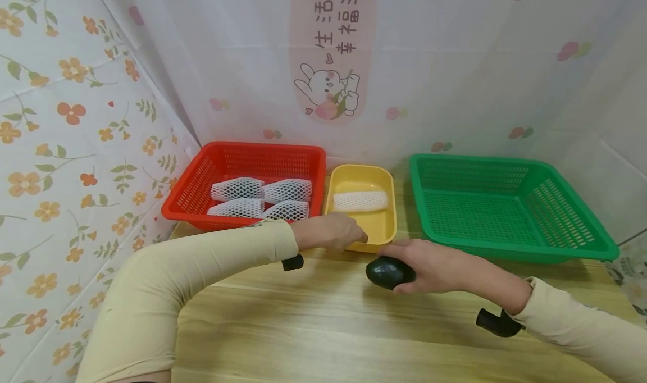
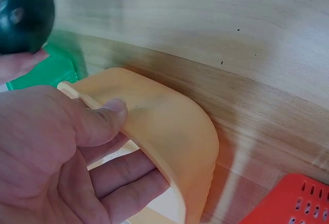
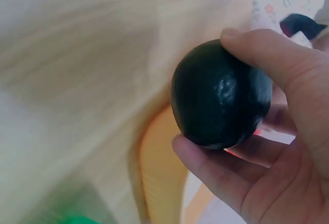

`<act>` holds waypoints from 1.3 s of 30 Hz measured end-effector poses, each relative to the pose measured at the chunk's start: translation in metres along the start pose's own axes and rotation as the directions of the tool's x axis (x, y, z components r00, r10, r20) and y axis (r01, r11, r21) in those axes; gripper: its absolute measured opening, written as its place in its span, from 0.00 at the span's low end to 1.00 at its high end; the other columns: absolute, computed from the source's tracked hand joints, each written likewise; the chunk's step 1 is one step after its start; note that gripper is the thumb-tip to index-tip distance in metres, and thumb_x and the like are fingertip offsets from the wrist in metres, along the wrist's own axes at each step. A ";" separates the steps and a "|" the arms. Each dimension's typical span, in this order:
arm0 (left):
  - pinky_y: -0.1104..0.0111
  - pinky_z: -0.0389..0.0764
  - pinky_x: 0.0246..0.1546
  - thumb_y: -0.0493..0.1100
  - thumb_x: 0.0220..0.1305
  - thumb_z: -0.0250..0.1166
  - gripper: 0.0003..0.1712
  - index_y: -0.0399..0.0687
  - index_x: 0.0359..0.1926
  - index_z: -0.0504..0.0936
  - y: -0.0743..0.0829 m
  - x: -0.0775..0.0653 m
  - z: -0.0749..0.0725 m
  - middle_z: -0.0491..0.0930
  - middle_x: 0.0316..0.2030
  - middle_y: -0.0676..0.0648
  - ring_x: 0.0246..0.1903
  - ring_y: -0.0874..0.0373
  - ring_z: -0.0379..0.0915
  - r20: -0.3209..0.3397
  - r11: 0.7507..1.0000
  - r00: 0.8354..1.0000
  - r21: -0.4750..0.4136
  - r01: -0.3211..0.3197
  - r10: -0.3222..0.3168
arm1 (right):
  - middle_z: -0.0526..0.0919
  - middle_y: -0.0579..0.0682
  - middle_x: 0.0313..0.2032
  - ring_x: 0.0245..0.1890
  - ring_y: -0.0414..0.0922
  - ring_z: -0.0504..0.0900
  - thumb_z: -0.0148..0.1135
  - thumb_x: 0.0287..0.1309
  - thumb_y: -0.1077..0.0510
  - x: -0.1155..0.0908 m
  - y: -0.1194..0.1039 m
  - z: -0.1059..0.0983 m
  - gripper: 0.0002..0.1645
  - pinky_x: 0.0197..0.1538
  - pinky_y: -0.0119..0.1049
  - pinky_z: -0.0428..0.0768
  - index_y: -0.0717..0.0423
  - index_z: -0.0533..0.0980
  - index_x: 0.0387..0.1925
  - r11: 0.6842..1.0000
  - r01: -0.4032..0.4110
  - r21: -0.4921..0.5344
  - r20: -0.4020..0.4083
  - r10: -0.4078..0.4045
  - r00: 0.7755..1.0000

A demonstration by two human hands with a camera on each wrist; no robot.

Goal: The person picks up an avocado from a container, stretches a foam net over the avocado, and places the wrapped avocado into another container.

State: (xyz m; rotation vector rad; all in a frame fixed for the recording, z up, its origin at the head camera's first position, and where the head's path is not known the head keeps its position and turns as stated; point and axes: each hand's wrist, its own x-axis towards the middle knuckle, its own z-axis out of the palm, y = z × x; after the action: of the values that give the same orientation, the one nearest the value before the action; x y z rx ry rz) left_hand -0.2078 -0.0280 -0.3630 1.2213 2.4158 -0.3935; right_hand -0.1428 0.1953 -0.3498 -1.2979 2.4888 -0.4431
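Note:
My right hand [image 1: 429, 265] grips a glossy dark green avocado [image 1: 390, 273], held above the table just in front of the yellow tray [image 1: 380, 234]. Seen from the right wrist, thumb and fingers [image 3: 216, 175] curl around the avocado's sides. My left hand [image 1: 333, 231] pinches the tray's near rim. In the left wrist view the thumb [image 2: 105, 124] lies on the outer wall and the other fingers reach inside. A white foam net sleeve [image 1: 360, 201] lies across the tray.
A red basket [image 1: 172, 206] at the left holds several white foam net sleeves [image 1: 237, 188]; what is inside them is hard to tell. At the right stands a green basket [image 1: 510, 251]. All rest on a wooden table [image 1: 323, 327] against a patterned curtain [image 1: 242, 80].

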 end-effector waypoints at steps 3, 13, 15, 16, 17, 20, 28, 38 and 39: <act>0.64 0.73 0.60 0.36 0.70 0.63 0.31 0.57 0.72 0.73 0.000 0.000 0.000 0.78 0.62 0.51 0.57 0.55 0.74 -0.002 1.000 1.000 0.000 0.001 -0.001 | 0.79 0.44 0.47 0.42 0.39 0.79 0.78 0.54 0.49 0.002 0.001 0.010 0.35 0.42 0.37 0.81 0.56 0.74 0.60 1.000 -0.013 0.012 0.005 0.013 1.000; 0.63 0.73 0.60 0.38 0.74 0.59 0.28 0.58 0.72 0.73 0.002 -0.003 0.002 0.78 0.62 0.51 0.57 0.54 0.75 -0.022 1.000 1.000 -0.002 0.006 -0.006 | 0.80 0.51 0.53 0.48 0.44 0.79 0.78 0.54 0.48 0.005 0.001 0.033 0.39 0.48 0.44 0.81 0.62 0.74 0.62 0.999 -0.039 0.000 0.005 0.039 0.999; 0.63 0.74 0.59 0.38 0.75 0.59 0.27 0.57 0.72 0.73 0.002 -0.004 0.003 0.79 0.61 0.51 0.56 0.54 0.76 -0.033 1.000 0.999 0.010 -0.002 0.002 | 0.79 0.51 0.52 0.47 0.44 0.79 0.78 0.54 0.48 0.006 0.001 0.036 0.38 0.48 0.43 0.81 0.61 0.74 0.61 0.999 -0.044 0.003 0.003 0.044 0.999; 0.64 0.74 0.59 0.39 0.75 0.59 0.27 0.57 0.71 0.73 0.002 -0.004 0.003 0.79 0.60 0.51 0.55 0.54 0.76 -0.039 1.000 0.999 0.013 -0.005 0.006 | 0.79 0.51 0.52 0.47 0.44 0.79 0.78 0.54 0.47 0.006 0.001 0.037 0.38 0.47 0.43 0.81 0.61 0.75 0.61 0.999 -0.044 0.000 0.002 0.044 0.999; 0.64 0.74 0.59 0.39 0.75 0.59 0.26 0.57 0.71 0.74 0.002 -0.004 0.003 0.79 0.60 0.50 0.55 0.54 0.76 -0.044 1.000 0.999 0.015 -0.007 0.008 | 0.80 0.51 0.52 0.46 0.44 0.79 0.78 0.54 0.47 0.007 0.001 0.039 0.38 0.47 0.43 0.81 0.61 0.75 0.60 0.999 -0.044 -0.002 0.002 0.044 0.999; 0.63 0.75 0.57 0.39 0.75 0.59 0.25 0.57 0.70 0.75 0.001 -0.004 0.004 0.80 0.58 0.50 0.52 0.54 0.77 -0.053 1.000 0.999 0.020 -0.014 0.015 | 0.81 0.51 0.51 0.46 0.45 0.80 0.78 0.54 0.46 0.009 0.002 0.042 0.39 0.47 0.44 0.81 0.61 0.75 0.60 0.999 -0.048 -0.003 0.002 0.048 0.999; 0.63 0.76 0.57 0.39 0.76 0.57 0.24 0.57 0.70 0.75 0.001 -0.006 0.004 0.81 0.58 0.50 0.51 0.54 0.77 -0.061 1.000 0.998 0.004 -0.011 0.011 | 0.81 0.55 0.52 0.48 0.49 0.81 0.78 0.53 0.46 0.011 0.000 0.049 0.40 0.49 0.45 0.81 0.64 0.75 0.60 0.998 -0.050 -0.027 -0.009 0.050 0.999; 0.63 0.78 0.53 0.37 0.73 0.61 0.23 0.56 0.66 0.77 0.000 -0.006 0.006 0.82 0.52 0.50 0.47 0.54 0.78 -0.079 1.000 0.997 0.006 -0.013 0.014 | 0.81 0.62 0.54 0.48 0.51 0.83 0.79 0.54 0.49 0.014 -0.006 0.052 0.40 0.46 0.45 0.82 0.69 0.74 0.61 0.998 -0.042 -0.046 -0.011 0.042 0.999; 0.63 0.79 0.52 0.37 0.73 0.62 0.23 0.56 0.66 0.77 0.000 -0.006 0.006 0.82 0.51 0.50 0.46 0.54 0.78 -0.078 1.000 0.997 0.000 -0.013 0.013 | 0.82 0.62 0.54 0.48 0.51 0.83 0.79 0.54 0.50 0.014 -0.007 0.052 0.40 0.46 0.44 0.82 0.69 0.74 0.61 0.998 -0.044 -0.050 -0.009 0.043 0.999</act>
State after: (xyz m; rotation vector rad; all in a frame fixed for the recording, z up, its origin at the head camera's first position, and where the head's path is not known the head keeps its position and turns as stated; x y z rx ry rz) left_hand -0.2028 -0.0349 -0.3655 1.2744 2.4719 -0.3470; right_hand -0.1248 0.1729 -0.3962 -1.2602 2.5447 -0.3787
